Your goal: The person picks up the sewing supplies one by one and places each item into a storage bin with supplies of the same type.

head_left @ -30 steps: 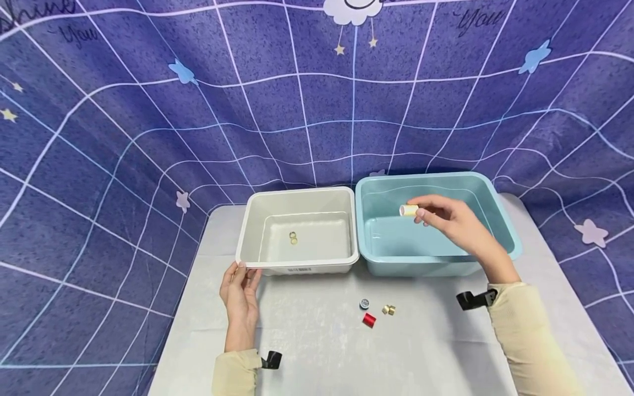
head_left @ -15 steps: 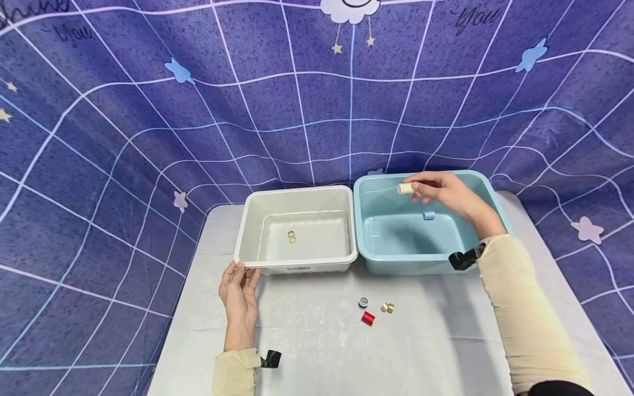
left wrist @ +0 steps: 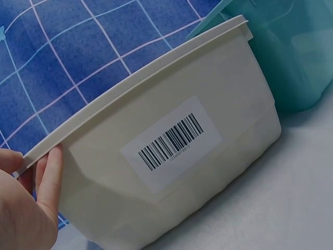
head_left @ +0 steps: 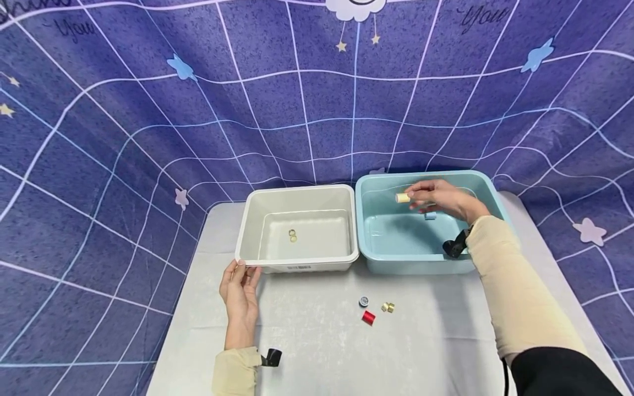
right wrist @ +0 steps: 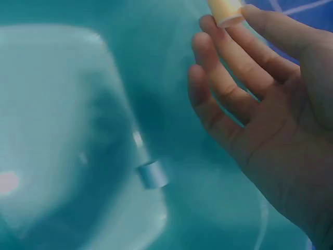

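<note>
So, light-blue rectangular plastic tub (head_left: pixel 411 267): landmark, open top upward.
Off-white rectangular plastic tub (head_left: pixel 322 242): just left of the light-blue tub.
Left hand (head_left: pixel 240 297): left of the light-blue tub, thumb and fingers pinching the off-white tub's near-left corner.
Right hand (head_left: pixel 446 198): over the light-blue tub, pinching a yellow, white-ended cylinder (head_left: pixel 402 198) above its floor.
Light-blue cylinder (right wrist: pixel 153 175): inside the light-blue tub, under the right hand.
Shiny red cylinder (head_left: pixel 368 317): in front of the light-blue tub.

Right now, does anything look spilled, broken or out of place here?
Nothing stands out: no spill or damage shows. The white bin and teal bin stand side by side; the right hand holds a yellow cylinder.
</note>
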Action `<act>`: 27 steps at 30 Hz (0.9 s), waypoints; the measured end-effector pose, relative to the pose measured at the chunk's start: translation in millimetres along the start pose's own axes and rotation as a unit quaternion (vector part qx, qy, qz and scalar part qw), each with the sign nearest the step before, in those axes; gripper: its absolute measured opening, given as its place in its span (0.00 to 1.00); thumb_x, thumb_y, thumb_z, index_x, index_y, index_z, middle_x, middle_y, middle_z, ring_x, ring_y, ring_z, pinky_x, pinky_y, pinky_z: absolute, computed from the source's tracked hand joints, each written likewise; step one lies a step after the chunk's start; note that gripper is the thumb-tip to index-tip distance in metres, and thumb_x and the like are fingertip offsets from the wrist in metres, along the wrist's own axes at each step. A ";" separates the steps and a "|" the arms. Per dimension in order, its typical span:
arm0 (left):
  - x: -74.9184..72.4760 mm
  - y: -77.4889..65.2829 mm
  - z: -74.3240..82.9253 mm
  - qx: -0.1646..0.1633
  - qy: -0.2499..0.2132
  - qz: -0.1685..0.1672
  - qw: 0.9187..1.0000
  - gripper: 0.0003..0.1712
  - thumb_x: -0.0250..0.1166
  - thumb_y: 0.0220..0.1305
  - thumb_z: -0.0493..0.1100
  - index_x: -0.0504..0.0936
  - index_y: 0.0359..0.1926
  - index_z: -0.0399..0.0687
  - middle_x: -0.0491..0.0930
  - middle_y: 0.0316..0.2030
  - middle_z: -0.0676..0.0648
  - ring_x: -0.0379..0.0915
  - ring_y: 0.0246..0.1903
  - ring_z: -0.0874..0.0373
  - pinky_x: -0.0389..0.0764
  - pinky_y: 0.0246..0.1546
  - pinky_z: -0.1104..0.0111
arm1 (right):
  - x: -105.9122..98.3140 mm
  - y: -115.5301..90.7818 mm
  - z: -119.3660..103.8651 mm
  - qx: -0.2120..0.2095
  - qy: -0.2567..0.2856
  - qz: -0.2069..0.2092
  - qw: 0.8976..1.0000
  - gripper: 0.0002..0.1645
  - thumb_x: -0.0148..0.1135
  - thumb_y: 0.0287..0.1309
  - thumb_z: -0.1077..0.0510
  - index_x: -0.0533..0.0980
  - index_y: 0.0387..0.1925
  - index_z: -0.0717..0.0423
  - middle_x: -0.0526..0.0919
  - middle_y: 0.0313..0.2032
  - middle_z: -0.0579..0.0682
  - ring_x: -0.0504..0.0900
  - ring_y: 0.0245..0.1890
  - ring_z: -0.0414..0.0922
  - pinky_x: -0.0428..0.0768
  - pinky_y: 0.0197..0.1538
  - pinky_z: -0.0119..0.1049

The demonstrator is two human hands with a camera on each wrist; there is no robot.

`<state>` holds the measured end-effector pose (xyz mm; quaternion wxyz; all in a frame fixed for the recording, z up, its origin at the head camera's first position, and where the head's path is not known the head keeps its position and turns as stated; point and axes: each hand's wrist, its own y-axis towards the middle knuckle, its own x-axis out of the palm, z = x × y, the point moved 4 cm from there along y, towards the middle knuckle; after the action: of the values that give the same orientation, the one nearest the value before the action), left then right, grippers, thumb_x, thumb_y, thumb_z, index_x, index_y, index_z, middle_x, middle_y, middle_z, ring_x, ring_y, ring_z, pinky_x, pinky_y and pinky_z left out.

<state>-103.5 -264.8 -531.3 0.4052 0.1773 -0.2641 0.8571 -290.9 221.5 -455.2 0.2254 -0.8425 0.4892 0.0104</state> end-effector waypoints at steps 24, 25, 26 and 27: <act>-0.6 -0.1 1.9 -0.009 0.014 0.002 1.000 0.17 0.60 0.78 0.40 0.72 0.62 0.39 0.76 0.43 0.47 0.79 0.39 0.62 0.89 0.58 0.68 | 10.3 27.4 51.3 0.295 0.214 -0.023 0.931 0.19 0.43 0.83 0.49 0.75 0.43 0.58 0.86 0.25 0.43 0.84 0.27 0.34 0.87 0.41 0.21; -0.6 -0.2 1.8 -0.008 0.014 0.002 1.000 0.17 0.60 0.78 0.39 0.72 0.62 0.39 0.76 0.42 0.47 0.79 0.39 0.62 0.89 0.58 0.68 | 10.0 28.1 53.4 0.293 0.209 -0.015 0.933 0.18 0.44 0.83 0.50 0.75 0.44 0.58 0.86 0.25 0.43 0.84 0.27 0.34 0.86 0.40 0.21; -0.8 -0.1 1.6 -0.008 0.014 0.002 1.000 0.17 0.60 0.78 0.40 0.72 0.62 0.39 0.76 0.42 0.47 0.79 0.39 0.62 0.89 0.58 0.68 | 9.4 28.8 55.4 0.288 0.198 -0.004 0.937 0.17 0.46 0.82 0.51 0.75 0.45 0.59 0.87 0.25 0.44 0.84 0.27 0.34 0.87 0.40 0.21; -0.9 -0.1 1.4 -0.008 0.013 0.002 1.000 0.16 0.60 0.78 0.39 0.72 0.61 0.40 0.76 0.42 0.47 0.79 0.38 0.62 0.89 0.57 0.68 | 9.2 29.7 57.2 0.281 0.184 0.003 0.942 0.16 0.46 0.82 0.52 0.75 0.46 0.60 0.86 0.25 0.43 0.83 0.27 0.34 0.86 0.40 0.21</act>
<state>-102.7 -266.1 -530.6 0.4082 0.1626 -0.2661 0.8580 -299.0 223.8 -519.7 0.3592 -0.7308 0.5073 -0.2819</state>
